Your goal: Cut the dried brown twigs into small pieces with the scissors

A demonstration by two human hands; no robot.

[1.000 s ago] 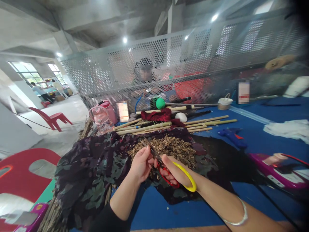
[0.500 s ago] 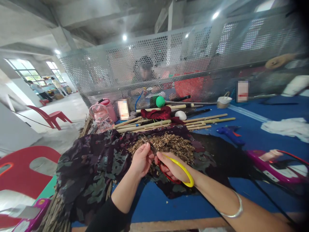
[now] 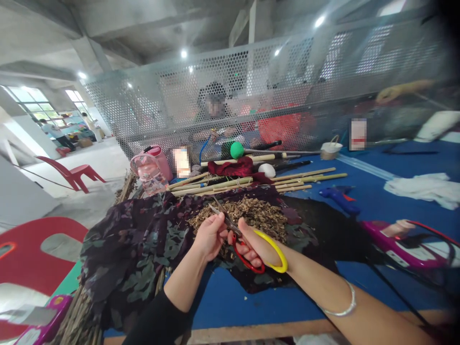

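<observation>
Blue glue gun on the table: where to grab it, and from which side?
Best bet for the blue glue gun is the thick handle, from the near right side. It appears to lie flat on the blue table, handle end angled toward the wearer's right, red trigger beside it. I'd keep fingers off the trigger and the far-left tip.

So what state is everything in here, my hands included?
Scissors: blades partly open
Right hand: grip closed around the scissor handles
Left hand: fingertips pinched beside the blades
Patterned cloth: spread out, rumpled
Dried brown pieces: loosely heaped
Blue glue gun: lying down, unheld
White cloth: crumpled
Far red chair: upright, unoccupied
</observation>
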